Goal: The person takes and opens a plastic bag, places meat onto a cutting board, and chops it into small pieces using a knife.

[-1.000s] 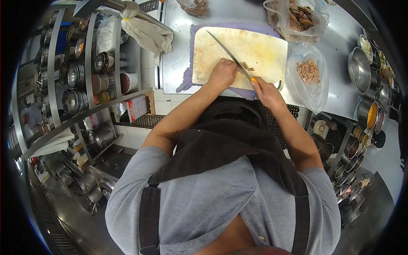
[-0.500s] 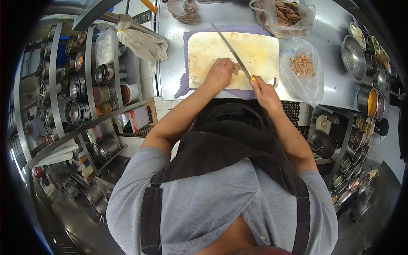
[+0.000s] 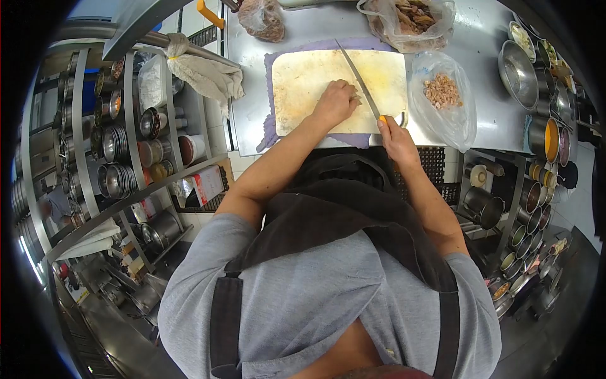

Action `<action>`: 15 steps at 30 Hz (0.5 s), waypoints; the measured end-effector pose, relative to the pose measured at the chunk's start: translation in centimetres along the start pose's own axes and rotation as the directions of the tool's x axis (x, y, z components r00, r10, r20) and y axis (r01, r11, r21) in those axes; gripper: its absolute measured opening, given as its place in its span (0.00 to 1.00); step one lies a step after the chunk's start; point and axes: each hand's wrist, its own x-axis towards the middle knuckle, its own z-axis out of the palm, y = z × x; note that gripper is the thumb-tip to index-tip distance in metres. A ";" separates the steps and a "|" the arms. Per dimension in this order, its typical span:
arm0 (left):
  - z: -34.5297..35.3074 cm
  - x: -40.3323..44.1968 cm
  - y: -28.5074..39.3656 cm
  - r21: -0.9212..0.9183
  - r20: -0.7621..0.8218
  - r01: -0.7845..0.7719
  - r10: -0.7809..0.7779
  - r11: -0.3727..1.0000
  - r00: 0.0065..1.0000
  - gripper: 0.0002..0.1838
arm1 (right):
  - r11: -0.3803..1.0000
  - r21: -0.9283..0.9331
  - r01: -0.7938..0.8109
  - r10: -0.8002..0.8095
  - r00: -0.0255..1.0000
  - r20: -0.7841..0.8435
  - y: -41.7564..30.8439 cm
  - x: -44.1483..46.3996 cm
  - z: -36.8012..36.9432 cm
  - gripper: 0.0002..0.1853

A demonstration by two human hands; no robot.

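My right hand (image 3: 398, 140) is closed round the yellow handle of a long knife (image 3: 360, 77). The blade slants up and left over the pale cutting board (image 3: 303, 72), its tip near the far edge. My left hand (image 3: 338, 103) rests on the board, left of the blade, with its fingers curled down. A small piece of brownish meat (image 3: 358, 96) peeks out by the fingertips; most of it is hidden under the hand. To the right of the board lies a clear plastic bag (image 3: 464, 117) with small chopped pinkish pieces (image 3: 442, 91) on it.
A purple cloth (image 3: 270, 126) lies under the board on the steel table (image 3: 252, 63). Behind stand a bag of ground-looking food (image 3: 261, 20) and an open bag of brown pieces (image 3: 413, 19). Metal bowls (image 3: 519, 76) line the right; a towel (image 3: 205, 72) hangs left.
The knife has swung right, away from my left hand, and its blade points less sharply left. My left fingers have curled further over the meat, so less of it shows. The view has shifted slightly.
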 end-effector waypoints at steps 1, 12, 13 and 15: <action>-0.2 -0.1 0.4 -0.031 0.030 -0.017 0.018 0.999 0.999 0.15 | 1.000 0.000 0.000 0.000 1.000 0.000 0.0 0.0 0.0 0.21; 0.4 -1.8 0.1 0.008 -0.031 0.030 -0.030 1.000 0.999 0.16 | 0.989 -0.086 0.119 -0.120 0.993 -0.013 -0.2 -0.2 0.3 0.21; 0.3 -1.8 0.2 -0.005 -0.038 0.034 -0.034 0.999 0.999 0.15 | 0.989 -0.088 0.116 -0.118 0.993 -0.012 -0.4 -0.4 0.1 0.21; 0.0 -1.9 0.3 -0.014 -0.049 0.045 -0.045 0.999 0.998 0.14 | 0.989 -0.085 0.119 -0.120 0.993 0.001 -0.7 -1.0 -0.5 0.21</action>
